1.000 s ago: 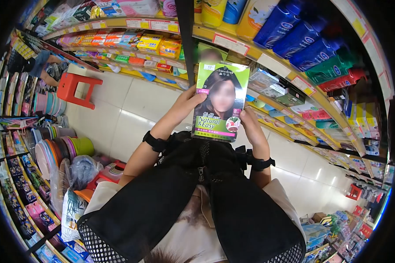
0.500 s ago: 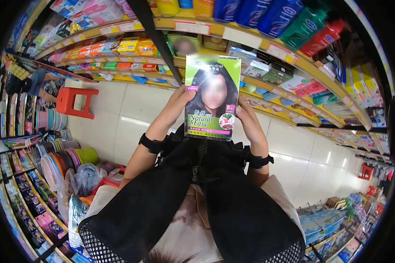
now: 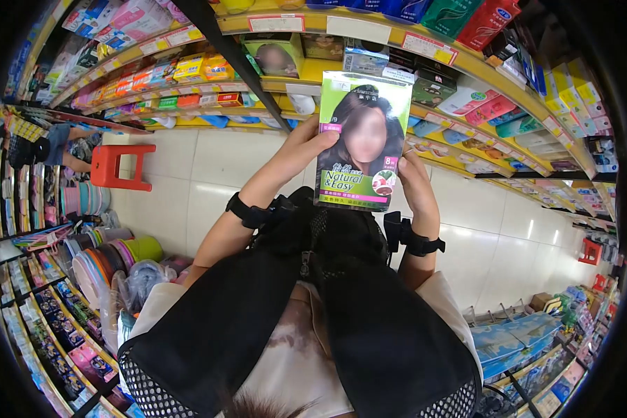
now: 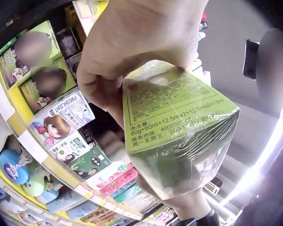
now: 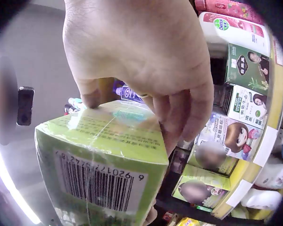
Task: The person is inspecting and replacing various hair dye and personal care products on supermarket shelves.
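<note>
A green, film-wrapped hair dye box marked "Natural & Easy" is held upright in front of the chest, its front toward the head camera. My left hand grips its left edge, thumb on the front and fingers behind. On the opposite edge my right hand holds it, thumb at the front corner. In the left wrist view the box's printed side shows beneath the left hand. The right wrist view has the right hand over the box, with a barcode on its end.
Shelves with yellow edges curve ahead, stocked with bottles and boxes; similar green boxes stand on one. A red stool is on the tiled floor at left, near stacked basins. A person is at far left.
The head view has shifted, so the upper bottles slide out at the top and the lower shelves show more. Both hands keep holding the box.
</note>
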{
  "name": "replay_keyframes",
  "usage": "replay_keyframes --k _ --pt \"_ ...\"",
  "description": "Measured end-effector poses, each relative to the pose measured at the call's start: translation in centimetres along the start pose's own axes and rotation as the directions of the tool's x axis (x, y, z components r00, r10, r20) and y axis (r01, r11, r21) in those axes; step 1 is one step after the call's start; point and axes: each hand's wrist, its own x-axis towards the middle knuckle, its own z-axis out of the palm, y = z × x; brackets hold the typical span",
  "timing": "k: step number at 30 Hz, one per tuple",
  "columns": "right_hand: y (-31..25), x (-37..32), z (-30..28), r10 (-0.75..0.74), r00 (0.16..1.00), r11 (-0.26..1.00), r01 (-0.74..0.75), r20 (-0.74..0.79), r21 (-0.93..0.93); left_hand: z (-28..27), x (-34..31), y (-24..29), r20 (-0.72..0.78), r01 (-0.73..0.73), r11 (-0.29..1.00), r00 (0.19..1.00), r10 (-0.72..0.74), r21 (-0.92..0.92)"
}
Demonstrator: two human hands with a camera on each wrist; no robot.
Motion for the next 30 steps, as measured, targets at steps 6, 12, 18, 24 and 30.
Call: replay_keyframes --k 6,12,18,24,30 --pt "0.5 -0.4 0.2 0.013 1.000 0.999 -0.013 0.005 0.032 0.6 -0.5 -0.4 -0.041 0.030 0.999 0.999 -0.031 -0.026" --pt "1.1 -0.6 0.2 0.026 1.000 0.998 -0.026 -0.004 0.055 0.3 -0.2 -1.6 -0.039 0.015 0.998 0.999 -0.017 -0.059" --pt "0.9 -0.1 0.4 0.034 0.999 0.997 -0.036 0.032 0.063 -0.5 0.0 -1.6 -0.023 0.059 0.996 0.998 -0.061 -0.069" --pt "1.6 0.7 0.3 0.056 0.998 0.998 -0.057 0.034 0.030 -0.8 -0.3 -1.5 -0.059 0.011 1.000 0.998 -0.011 0.002" --pt "1.2 0.8 1.1 0.069 0.996 0.997 -0.072 0.057 0.043 -1.7 -0.7 -1.6 -0.062 0.032 0.997 0.997 -0.036 -0.069"
